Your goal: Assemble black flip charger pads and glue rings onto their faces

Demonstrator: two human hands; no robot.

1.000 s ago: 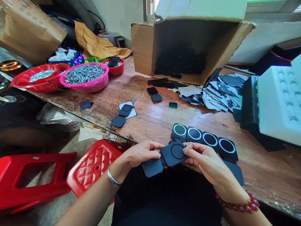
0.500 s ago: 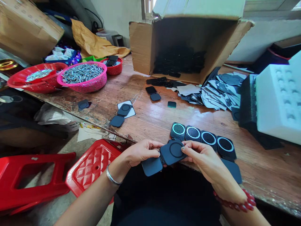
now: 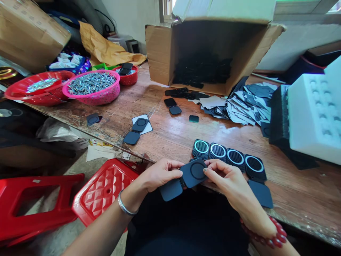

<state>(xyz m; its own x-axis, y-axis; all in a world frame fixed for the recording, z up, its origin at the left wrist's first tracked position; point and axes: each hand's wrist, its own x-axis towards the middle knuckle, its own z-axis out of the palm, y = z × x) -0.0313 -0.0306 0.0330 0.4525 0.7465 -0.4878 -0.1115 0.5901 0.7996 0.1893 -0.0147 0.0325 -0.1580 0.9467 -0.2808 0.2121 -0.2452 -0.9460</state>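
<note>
Between both hands, over the table's front edge, is a dark hinged two-panel piece (image 3: 192,177), opened out, with a ring outline on its right panel. My left hand (image 3: 162,175) pinches it near the hinge, thumb on top. At the right panel's far corner, my right hand (image 3: 226,177) grips with thumb and fingers. Just behind lies a row of several black mesh pads (image 3: 217,151) with pale rings, partly hidden by my right hand. A plain dark panel (image 3: 261,193) extends below the rightmost pad, beside my right wrist.
A similar hinged piece (image 3: 131,137) rests partly on a white square at left. Farther back stand a pink basket (image 3: 92,96) of metal parts and a cardboard box (image 3: 160,53) holding black pieces. A heap of cut sheets (image 3: 246,106) and white foam (image 3: 306,117) are at right; a red stool (image 3: 106,192) stands below.
Both hands keep their hold on the hinged piece. My right fingers have shifted slightly along its right panel's edge, and the whole view has moved a little.
</note>
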